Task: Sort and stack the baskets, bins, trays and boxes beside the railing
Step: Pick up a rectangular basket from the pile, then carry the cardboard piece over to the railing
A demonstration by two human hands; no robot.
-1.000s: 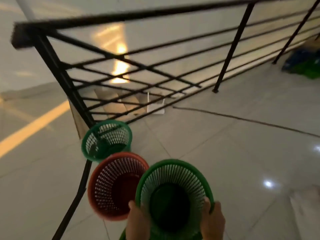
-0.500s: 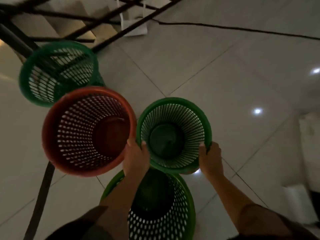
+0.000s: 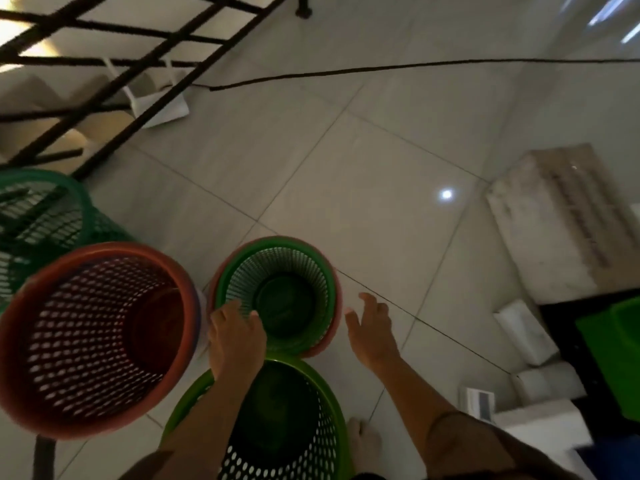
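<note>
A small green mesh basket sits nested inside a pink one on the floor tiles. My left hand rests on its near-left rim, fingers reaching over the edge. My right hand hovers just right of the nested pair with fingers spread, holding nothing. A large red mesh basket stands to the left. A bright green basket is right below me, partly under my left forearm. Another dark green basket stands at the far left by the black railing.
A black cable runs across the floor at the back. A white router-like device lies by the railing foot. White foam boxes and a green bin crowd the right side. My foot shows below.
The small green basket went down from my two hands into the pink basket on the floor. My right hand has let go and opened beside it.
</note>
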